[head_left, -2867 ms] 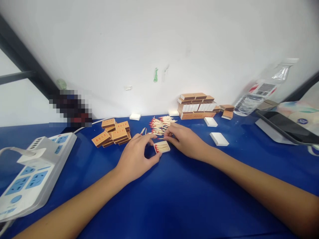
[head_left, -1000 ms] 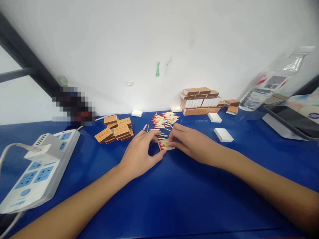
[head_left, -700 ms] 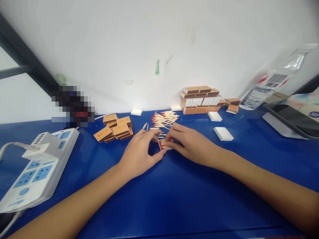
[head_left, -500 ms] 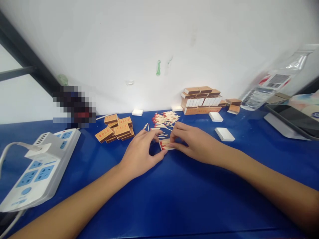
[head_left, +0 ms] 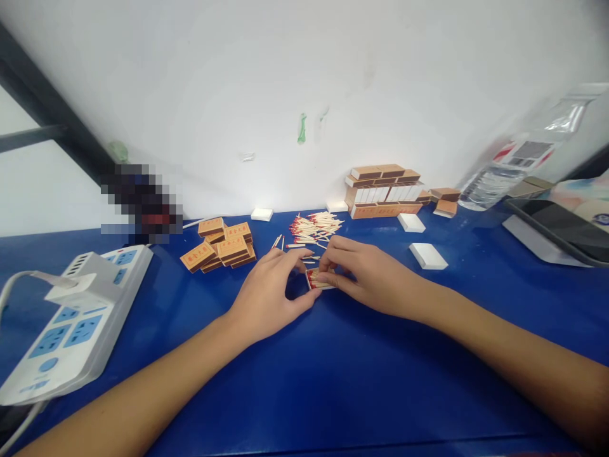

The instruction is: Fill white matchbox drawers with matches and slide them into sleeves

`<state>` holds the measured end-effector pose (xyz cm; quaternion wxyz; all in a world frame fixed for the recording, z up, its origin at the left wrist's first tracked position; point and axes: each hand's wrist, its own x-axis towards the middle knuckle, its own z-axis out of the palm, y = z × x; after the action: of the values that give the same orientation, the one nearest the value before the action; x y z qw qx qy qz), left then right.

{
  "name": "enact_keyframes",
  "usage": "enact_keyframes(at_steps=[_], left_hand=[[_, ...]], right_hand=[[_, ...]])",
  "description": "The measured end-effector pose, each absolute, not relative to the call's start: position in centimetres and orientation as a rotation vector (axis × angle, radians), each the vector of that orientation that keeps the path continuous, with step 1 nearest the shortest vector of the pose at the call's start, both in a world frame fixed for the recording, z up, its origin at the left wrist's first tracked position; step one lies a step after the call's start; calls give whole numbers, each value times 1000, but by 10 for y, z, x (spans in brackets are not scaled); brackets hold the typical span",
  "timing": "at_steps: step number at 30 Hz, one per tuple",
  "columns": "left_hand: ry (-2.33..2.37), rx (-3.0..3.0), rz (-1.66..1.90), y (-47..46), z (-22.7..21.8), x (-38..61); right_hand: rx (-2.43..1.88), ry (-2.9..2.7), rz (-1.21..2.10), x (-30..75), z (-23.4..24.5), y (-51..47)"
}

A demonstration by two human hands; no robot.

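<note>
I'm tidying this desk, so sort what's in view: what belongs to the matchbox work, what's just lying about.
Apparently part of the work:
matchbox tray between left hand and right hand
loose matches
heaped matchboxes
stacked matchboxes
white trays

Apparently just lying about:
power strip
plug adapter
plastic bottle
phone

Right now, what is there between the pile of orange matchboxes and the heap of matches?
In the head view, a few separate matches lie between the matchbox pile and match heap; farther back, a small white box sits near the wall.
</note>
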<state>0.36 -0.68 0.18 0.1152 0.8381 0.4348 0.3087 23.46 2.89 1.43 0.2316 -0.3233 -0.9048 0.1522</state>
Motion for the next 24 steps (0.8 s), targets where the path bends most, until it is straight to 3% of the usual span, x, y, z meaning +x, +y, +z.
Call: enact_keyframes(at_steps=[24], left_hand=[[1187, 2456, 843, -8, 4, 5]], right_hand=[[-1056, -2378, 453, 224, -2, 64]])
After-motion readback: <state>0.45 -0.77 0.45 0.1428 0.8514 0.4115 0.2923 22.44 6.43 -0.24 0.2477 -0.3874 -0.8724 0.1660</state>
